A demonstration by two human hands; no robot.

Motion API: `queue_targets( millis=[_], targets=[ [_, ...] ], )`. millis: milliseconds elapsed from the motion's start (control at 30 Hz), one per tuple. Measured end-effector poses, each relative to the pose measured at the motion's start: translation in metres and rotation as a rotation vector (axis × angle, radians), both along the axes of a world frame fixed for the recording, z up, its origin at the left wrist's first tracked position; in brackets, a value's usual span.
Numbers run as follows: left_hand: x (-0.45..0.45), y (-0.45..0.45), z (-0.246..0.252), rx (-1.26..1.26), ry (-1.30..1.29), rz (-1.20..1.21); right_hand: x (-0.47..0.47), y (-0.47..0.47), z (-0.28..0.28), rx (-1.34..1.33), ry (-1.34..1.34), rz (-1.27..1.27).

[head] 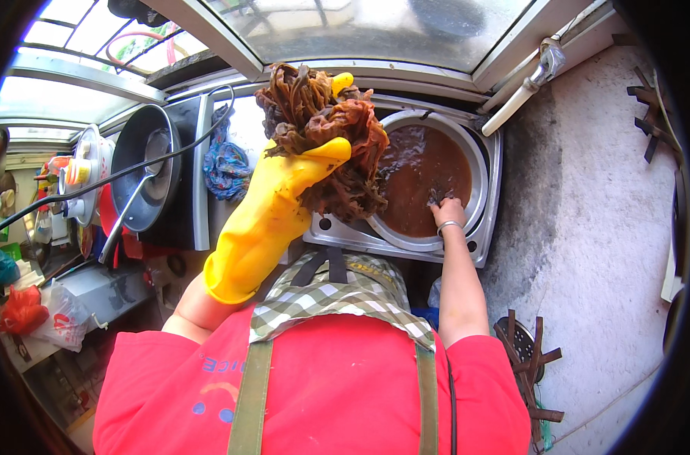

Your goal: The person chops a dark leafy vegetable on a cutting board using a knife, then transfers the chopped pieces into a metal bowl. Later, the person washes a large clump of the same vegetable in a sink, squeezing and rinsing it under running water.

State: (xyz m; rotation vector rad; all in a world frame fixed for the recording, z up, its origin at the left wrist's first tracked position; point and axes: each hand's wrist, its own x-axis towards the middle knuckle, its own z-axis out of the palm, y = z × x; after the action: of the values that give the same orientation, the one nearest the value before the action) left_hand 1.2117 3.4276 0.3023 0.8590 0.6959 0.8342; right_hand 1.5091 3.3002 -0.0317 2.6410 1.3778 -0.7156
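My left hand [314, 165], in a long yellow rubber glove, grips a thick bunch of wet, wrinkled brown leafy greens [350, 122]. It holds them up to the left of a round metal basin [480, 170], partly over its rim. Murky reddish-brown water [424, 165] fills the basin. My bare right hand [451, 211], with a silver bangle at the wrist, dips its fingertips into the water near the basin's front edge. The splash and the murk hide those fingertips, so whether they hold anything cannot be told.
The basin sits in a metal sink [373, 242] under a window. A tap with a pale hose [510, 105] juts in from the right wall. To the left are a crumpled blue patterned cloth or bag [225, 165] and a dark wok [146, 187] holding a ladle. A black cable [123, 170] crosses there.
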Motion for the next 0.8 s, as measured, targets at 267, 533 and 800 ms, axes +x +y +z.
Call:
queue_targets(
  millis=[267, 533, 800],
  targets=[
    [0.002, 0.006, -0.009, 0.0, 0.009, -0.081, 0.019, 0.005, 0.089, 0.413, 0.268, -0.158],
    [0.022, 0.0, -0.007, 0.333, 0.217, -0.286, -0.01, 0.027, 0.236, 0.604, 0.968, -0.216],
    [0.021, -0.011, -0.014, 0.385, 0.112, -0.235, -0.06, 0.035, 0.281, 0.727, 1.457, -0.114]
  ],
)
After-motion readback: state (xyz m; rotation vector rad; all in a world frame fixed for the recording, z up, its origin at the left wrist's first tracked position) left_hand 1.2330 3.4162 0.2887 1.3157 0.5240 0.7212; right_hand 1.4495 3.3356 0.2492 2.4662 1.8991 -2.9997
